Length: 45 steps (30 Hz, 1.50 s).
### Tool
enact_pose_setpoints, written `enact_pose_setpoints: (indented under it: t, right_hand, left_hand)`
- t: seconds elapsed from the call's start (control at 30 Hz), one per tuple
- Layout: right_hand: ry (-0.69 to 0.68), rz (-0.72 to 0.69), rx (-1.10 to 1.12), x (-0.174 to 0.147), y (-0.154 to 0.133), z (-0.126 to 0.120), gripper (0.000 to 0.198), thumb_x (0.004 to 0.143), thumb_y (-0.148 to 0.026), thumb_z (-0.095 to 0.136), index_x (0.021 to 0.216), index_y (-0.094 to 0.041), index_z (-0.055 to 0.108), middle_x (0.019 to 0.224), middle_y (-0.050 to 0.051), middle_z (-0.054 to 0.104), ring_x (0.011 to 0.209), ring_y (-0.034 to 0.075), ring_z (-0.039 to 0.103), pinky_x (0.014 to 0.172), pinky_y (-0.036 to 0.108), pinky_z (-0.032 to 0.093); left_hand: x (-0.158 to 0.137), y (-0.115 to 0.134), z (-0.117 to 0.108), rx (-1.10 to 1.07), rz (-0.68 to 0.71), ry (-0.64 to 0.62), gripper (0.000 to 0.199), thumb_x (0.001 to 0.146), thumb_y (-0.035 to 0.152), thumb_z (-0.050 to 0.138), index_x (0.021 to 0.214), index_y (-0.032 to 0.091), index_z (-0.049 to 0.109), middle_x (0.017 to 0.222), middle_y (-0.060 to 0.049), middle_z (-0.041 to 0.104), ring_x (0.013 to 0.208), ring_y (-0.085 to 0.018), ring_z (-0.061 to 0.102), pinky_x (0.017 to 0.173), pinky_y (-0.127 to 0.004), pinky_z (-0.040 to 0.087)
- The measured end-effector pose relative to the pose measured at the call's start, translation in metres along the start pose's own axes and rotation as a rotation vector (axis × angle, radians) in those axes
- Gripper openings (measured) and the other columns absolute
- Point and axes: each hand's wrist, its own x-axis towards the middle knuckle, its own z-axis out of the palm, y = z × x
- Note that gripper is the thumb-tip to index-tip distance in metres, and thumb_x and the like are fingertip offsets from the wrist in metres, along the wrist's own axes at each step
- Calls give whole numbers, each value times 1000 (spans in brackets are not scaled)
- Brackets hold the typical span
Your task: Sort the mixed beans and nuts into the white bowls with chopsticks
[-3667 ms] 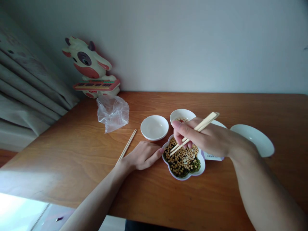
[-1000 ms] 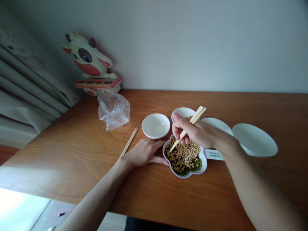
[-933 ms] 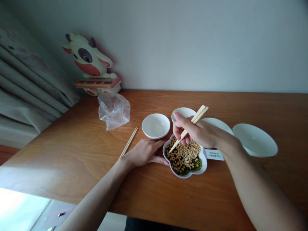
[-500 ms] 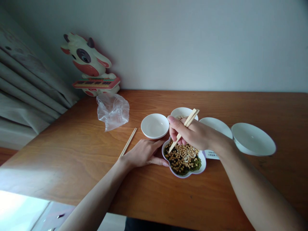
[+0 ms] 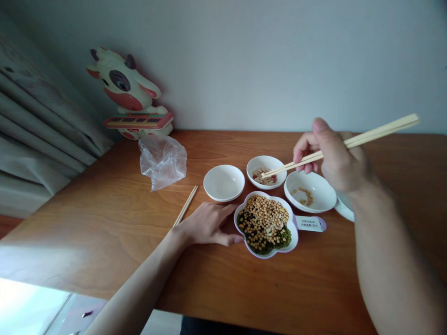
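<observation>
My right hand (image 5: 337, 158) is closed around a pair of wooden chopsticks (image 5: 370, 135). Their tips reach into a white bowl (image 5: 259, 162) that has peanuts (image 5: 267, 180) in it, with a small pale piece at the tips. Beneath my right hand stands another white bowl (image 5: 324, 197), holding a few yellow beans (image 5: 307, 197). My left hand (image 5: 208, 224) lies on the table with thumb and forefinger spread, beside the left rim of a flower-shaped dish (image 5: 294, 238). Yellow beans, green beans and some peanuts fill that dish; its handle (image 5: 309, 223) bears a printed label.
A white bowl (image 5: 223, 182) stands beyond my left hand. My right wrist partly hides another bowl (image 5: 344, 207). Spare chopsticks (image 5: 186, 204) lie left, near a crumpled plastic bag (image 5: 163, 163). A cow-shaped toy keyboard (image 5: 134, 100) stands at the back by the wall.
My right hand has lifted away from the flower-shaped dish to the upper right. The chopstick tips have gone from that dish into the peanut bowl. My left hand stays almost still.
</observation>
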Motion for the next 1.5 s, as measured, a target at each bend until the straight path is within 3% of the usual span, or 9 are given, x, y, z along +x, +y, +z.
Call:
enact_pose_setpoints:
  t: [0.07,0.23,0.47,0.6,0.8,1.07,1.3,1.5]
  right_hand:
    - [29,3,-74,0,2,-3,74,105,-81,36,74,-22,67,66,7,65,63,20,60,64,36,45]
    - [-57,-11,-137,-2,-2,4,80,105,-83,27,75,-21,67,68,6,65,66,19,59,66,35,44]
    - [-523,100,-47,-20,-32,27,78,104,-83,28,76,-21,67,69,4,67,65,19,61,65,34,45]
    - [-651,126,-111,-28,-40,35,72,108,-78,31,79,-23,67,71,2,69,64,19,62,65,34,44]
    - [-672,126,-237,-33,-35,41,65,110,-72,35,79,-22,64,69,1,65,62,17,57,63,34,39]
    - [-689,170,-219,-34,-29,49,68,110,-74,29,80,-22,62,71,1,64,64,17,56,64,35,39]
    - [-645,99,-149,-31,-25,60,71,110,-73,30,78,-21,67,70,3,69,64,18,60,70,35,44]
    - [-535,36,-96,-28,-27,43,75,110,-73,30,73,-21,68,67,3,68,61,17,61,65,33,44]
  left_hand:
    - [0,1,0,18,-1,10,73,92,73,71,141,18,67,114,-14,80,99,-33,79,85,-38,60]
    - [1,3,0,48,-34,-6,66,92,67,73,136,18,68,102,-10,81,85,-29,78,75,-34,58]
    - [2,5,-2,32,-12,-15,64,94,66,71,141,22,65,121,-12,80,104,-33,79,89,-39,62]
    - [2,6,-2,20,-9,-7,66,94,64,72,143,22,63,123,-12,80,105,-33,79,91,-41,62]
    - [1,1,1,0,44,27,66,95,66,71,145,23,62,127,-11,78,103,-31,78,89,-38,62]
    - [1,2,1,-7,38,28,66,95,66,71,145,23,62,127,-11,77,104,-31,78,90,-38,62]
    - [1,2,1,-1,35,41,68,94,65,72,146,23,61,123,-11,78,102,-31,77,87,-38,61]
    - [1,4,-1,16,-10,-6,64,95,68,70,137,20,67,111,-11,80,93,-30,78,82,-37,61]
